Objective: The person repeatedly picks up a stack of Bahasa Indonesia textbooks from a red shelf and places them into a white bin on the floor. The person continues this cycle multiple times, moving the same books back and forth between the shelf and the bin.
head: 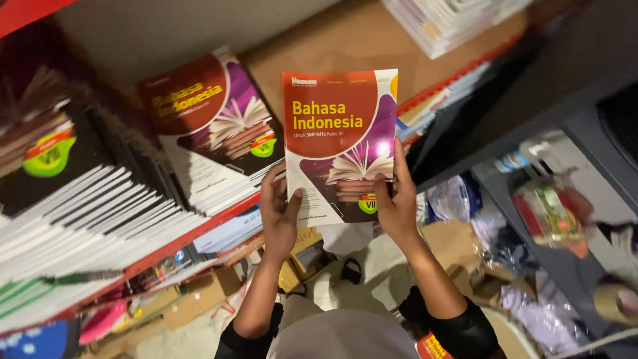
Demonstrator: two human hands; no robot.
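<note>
Head view: both hands hold up one thin paperback schoolbook with a glossy red, purple and white cover showing an open book. It is held upright, cover facing the camera, in front of a brown board shelf edged with a red metal rail. The left hand pinches the book's lower left corner, thumb lying on the cover and fingers behind it. The right hand takes the lower right edge, its thumb on the cover near the green round badge and its fingers curled round the edge. Each grip is closed on the book; neither hand is free.

Left of the held book, a stack of matching red and purple paperbacks lies on the shelf, tilted, its lower copies fanned out so their white page edges show. Further left of the book lie more fanned piles of white-edged booklets. Above and to the right of the book, another pile of pale booklets sits on the shelf. Below and right of the book, a cluttered floor area holds crumpled plastic bags and cardboard, blurred in places.

Judging from this, the book is held only by its bottom edge, so the thin, glossy cover could flop backward or slide out of the fingers. The neighbouring stack leans and is already fanned; a nudge from the book or a wrist could send copies sliding over the rail to the floor.
</note>
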